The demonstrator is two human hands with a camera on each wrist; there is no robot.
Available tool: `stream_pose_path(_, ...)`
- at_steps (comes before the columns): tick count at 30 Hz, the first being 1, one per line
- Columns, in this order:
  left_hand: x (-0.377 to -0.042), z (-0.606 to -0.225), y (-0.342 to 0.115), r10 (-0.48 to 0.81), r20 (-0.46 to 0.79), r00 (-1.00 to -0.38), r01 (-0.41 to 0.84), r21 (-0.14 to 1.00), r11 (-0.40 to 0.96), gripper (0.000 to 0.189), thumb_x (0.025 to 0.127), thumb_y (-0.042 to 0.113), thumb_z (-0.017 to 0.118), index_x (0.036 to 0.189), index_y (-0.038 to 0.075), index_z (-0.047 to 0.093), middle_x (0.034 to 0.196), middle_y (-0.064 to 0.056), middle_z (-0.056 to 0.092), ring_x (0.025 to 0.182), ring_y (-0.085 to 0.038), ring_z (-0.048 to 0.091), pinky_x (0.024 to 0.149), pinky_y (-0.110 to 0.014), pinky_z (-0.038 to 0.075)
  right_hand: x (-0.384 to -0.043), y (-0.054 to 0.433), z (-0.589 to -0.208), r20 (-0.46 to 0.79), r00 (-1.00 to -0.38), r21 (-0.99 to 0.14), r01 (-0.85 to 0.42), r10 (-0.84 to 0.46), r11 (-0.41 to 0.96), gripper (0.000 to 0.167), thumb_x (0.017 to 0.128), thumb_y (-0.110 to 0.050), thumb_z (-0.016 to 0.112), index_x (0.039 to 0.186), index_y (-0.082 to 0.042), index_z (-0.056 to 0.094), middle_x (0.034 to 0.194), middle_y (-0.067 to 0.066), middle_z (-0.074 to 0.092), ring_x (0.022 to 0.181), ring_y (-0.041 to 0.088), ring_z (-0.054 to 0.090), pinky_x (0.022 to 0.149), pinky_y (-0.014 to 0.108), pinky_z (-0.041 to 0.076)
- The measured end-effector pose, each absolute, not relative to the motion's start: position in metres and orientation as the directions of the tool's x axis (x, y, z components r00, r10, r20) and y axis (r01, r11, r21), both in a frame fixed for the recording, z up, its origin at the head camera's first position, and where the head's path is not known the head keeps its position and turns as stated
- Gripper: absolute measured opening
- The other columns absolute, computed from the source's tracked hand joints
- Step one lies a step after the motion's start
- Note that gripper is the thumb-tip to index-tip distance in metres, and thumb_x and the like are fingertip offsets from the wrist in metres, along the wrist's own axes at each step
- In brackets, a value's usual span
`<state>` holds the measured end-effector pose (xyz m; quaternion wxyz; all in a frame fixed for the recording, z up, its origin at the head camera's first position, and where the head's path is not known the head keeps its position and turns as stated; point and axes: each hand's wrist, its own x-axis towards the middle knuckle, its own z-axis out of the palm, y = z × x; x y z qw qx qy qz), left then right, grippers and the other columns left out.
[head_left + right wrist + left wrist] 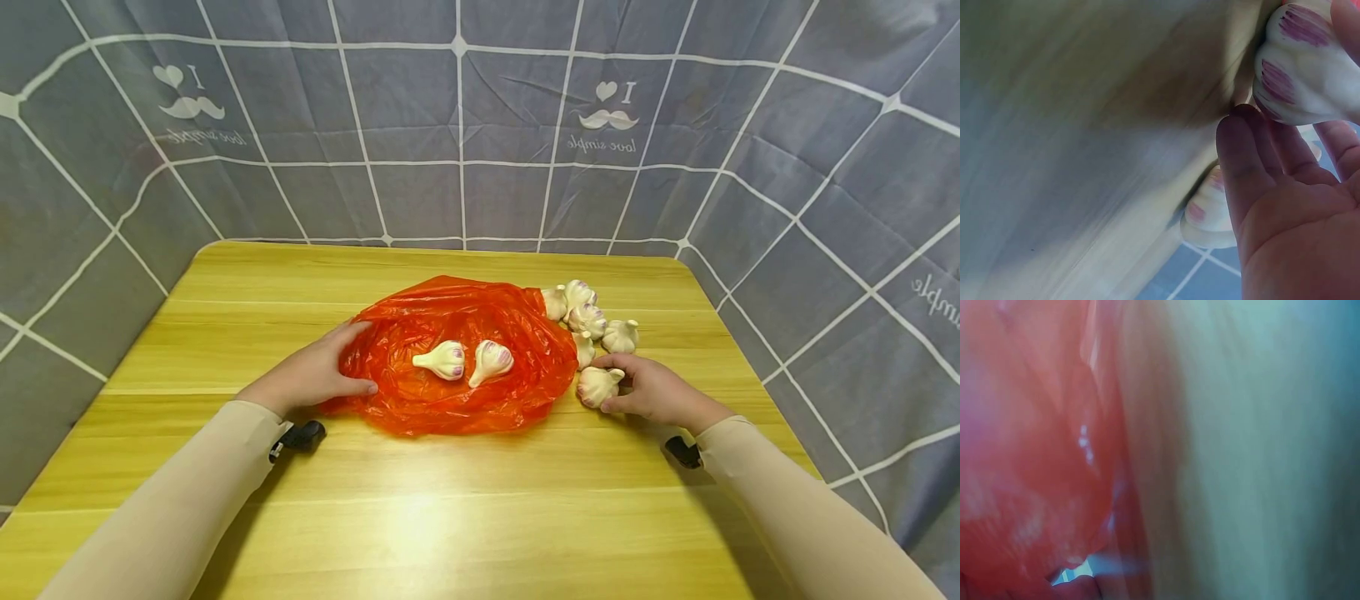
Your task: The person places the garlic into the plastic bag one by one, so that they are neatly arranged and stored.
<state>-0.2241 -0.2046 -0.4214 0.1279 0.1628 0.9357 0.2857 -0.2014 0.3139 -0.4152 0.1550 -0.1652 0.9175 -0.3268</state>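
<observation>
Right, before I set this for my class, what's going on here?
A person's right hand holds a white, purple-streaked garlic bulb just off the right edge of a thin, crinkled red plastic bag. The left hand touches the bag's left edge; whether it grips is hard to tell. Two similar bulbs lie amid the red plastic, and several more bulbs are grouped along its right side, with the bag spread on a yellow wood-grain table.

Super bright orangey-red bag [450, 317] at the left hand [318, 371], creamy garlic bulb [596, 388] with purple streaks in the right hand [660, 393]. Beige sleeves [180, 500] behind both, yellow wood-grain table [480, 533] underneath, grey curtain [517, 108] beyond with white gridlines and moustaches.
</observation>
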Motion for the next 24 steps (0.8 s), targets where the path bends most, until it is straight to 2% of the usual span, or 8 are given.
stream_pose_path(6, -0.223, -0.421, -0.204, 0.373, -0.152, -0.915, 0.225, 0.576, 0.786, 0.109, 0.085, 0.051, 0.084, 0.169, 0.016, 0.022, 0.175, -0.026, 0.013, 0.155, -0.055, 0.026, 0.122, -0.073, 0.027, -0.202, 0.314, -0.414, -0.177, -0.896, -0.654, -0.202, -0.407, 0.729, 0.061, 0.084, -0.01, 0.086, 0.139, -0.004, 0.06, 0.111, 0.012, 0.072, 0.08, 0.017, 0.06, 0.069, 0.025, 0.052)
stream_pose_path(12, -0.223, -0.421, -0.204, 0.372, -0.152, -0.916, 0.224, 0.577, 0.785, 0.109, 0.085, 0.052, 0.084, 0.169, 0.018, 0.022, 0.175, -0.025, 0.013, 0.156, -0.055, 0.025, 0.123, -0.073, 0.027, -0.201, 0.312, -0.404, -0.131, -0.911, -0.609, -0.239, -0.392, 0.757, 0.062, 0.085, -0.016, 0.088, 0.141, -0.005, 0.061, 0.109, 0.011, 0.071, 0.086, 0.017, 0.062, 0.073, 0.025, 0.052)
stream_pose_path(15, -0.223, -0.421, -0.204, 0.373, -0.15, -0.916, 0.225, 0.578, 0.785, 0.109, 0.085, 0.051, 0.084, 0.169, 0.018, 0.022, 0.175, -0.025, 0.013, 0.156, -0.054, 0.025, 0.123, -0.073, 0.027, -0.202, 0.31, -0.394, -0.098, -0.915, -0.597, -0.26, -0.391, 0.759, 0.062, 0.086, -0.018, 0.088, 0.141, -0.007, 0.061, 0.111, 0.013, 0.072, 0.091, 0.019, 0.064, 0.075, 0.026, 0.053)
stream_pose_path(22, -0.223, -0.421, -0.203, 0.373, -0.152, -0.915, 0.227, 0.568, 0.791, 0.109, 0.085, 0.052, 0.084, 0.169, 0.017, 0.023, 0.175, -0.025, 0.012, 0.156, -0.054, 0.026, 0.123, -0.072, 0.027, -0.214, 0.294, -0.368, -0.033, -0.905, -0.64, -0.307, -0.425, 0.704, 0.061, 0.089, -0.013, 0.085, 0.143, -0.003, 0.059, 0.132, 0.022, 0.066, 0.104, 0.029, 0.071, 0.081, 0.025, 0.058)
stream_pose_path(24, -0.223, -0.421, -0.203, 0.373, -0.153, -0.915, 0.228, 0.566, 0.792, 0.109, 0.085, 0.052, 0.084, 0.169, 0.017, 0.023, 0.175, -0.025, 0.012, 0.156, -0.054, 0.026, 0.123, -0.071, 0.027, -0.218, 0.286, -0.359, -0.005, -0.909, -0.641, -0.317, -0.417, 0.699, 0.062, 0.088, -0.011, 0.085, 0.143, -0.004, 0.059, 0.13, 0.022, 0.068, 0.104, 0.03, 0.072, 0.079, 0.023, 0.058)
